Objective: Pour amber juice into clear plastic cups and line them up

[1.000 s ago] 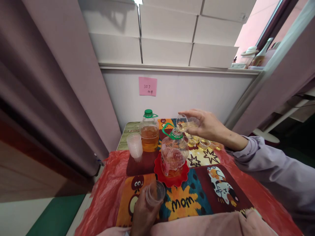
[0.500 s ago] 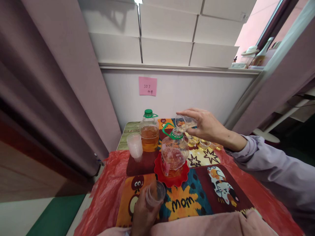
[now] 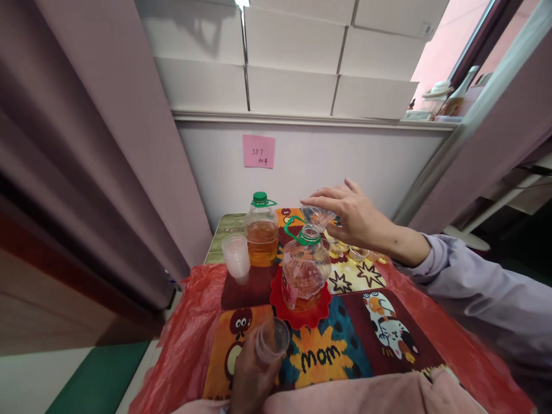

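Observation:
My right hand grips a clear plastic cup, tipped over the mouth of an uncapped jug. The jug has a green neck ring and handle, holds a little amber liquid at its base, and stands upright on a red scalloped dish. Low in front, my left hand is wrapped around another clear plastic cup, which looks empty. Behind and left of the open jug is a green-capped jug partly filled with amber liquid. Beside it leans a stack of clear cups.
Several small cups of yellow liquid stand right of the open jug, partly behind my right forearm. A patterned cloth and red plastic sheet cover the table. A white wall with a pink note rises behind.
The cup in my right hand has tilted further over the jug's mouth, and the liquid seen in it before no longer shows. My left hand has stayed still.

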